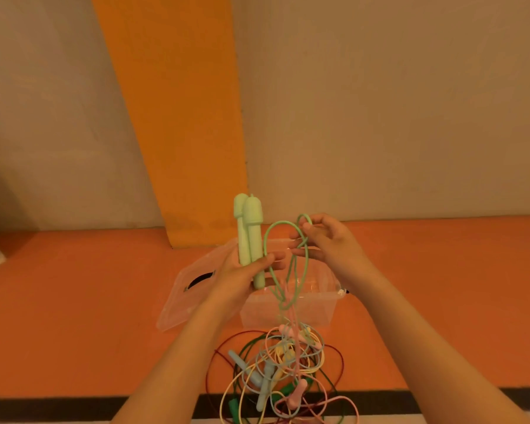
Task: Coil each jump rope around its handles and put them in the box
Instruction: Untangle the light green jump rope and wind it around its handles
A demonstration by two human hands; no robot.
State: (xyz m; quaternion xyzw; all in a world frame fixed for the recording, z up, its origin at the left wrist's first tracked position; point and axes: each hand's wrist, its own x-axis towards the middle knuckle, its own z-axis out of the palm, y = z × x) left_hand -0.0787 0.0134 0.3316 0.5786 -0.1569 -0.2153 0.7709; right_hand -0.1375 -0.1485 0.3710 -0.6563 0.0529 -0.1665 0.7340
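- The left hand (242, 276) sits at the centre of the frame, its grip closed around the lower shafts of two pale green handles (249, 234), held side by side and upright; their rounded tops stand clear above the fingers, and one lower end pokes out below the hand.
- The right hand (328, 243), just right of centre, pinches a loop of the green cord (273, 237) between thumb and fingertips; the other fingers are loosely curled, and exactly where the cord passes inside that grip is hard to make out.
- From the loop the cord drops between the two hands, in front of the box, and disappears into the pile below; I cannot follow it any further.
- The clear box (288, 310) stands on the orange surface (74, 316) behind the hands, open, with its lid (190, 289) leaning off its left side. The hands and cord cover much of its opening, so its contents cannot be told.
- The tangle of jump ropes (282, 371) lies at the lower centre of the frame, in front of the box: pink, yellow, pale blue, dark green and dark red cords, overlapping, with several handles among them. Which handle belongs to which cord is unclear, and the frame's bottom edge cuts the pile off.
- Both forearms enter from the bottom edge.
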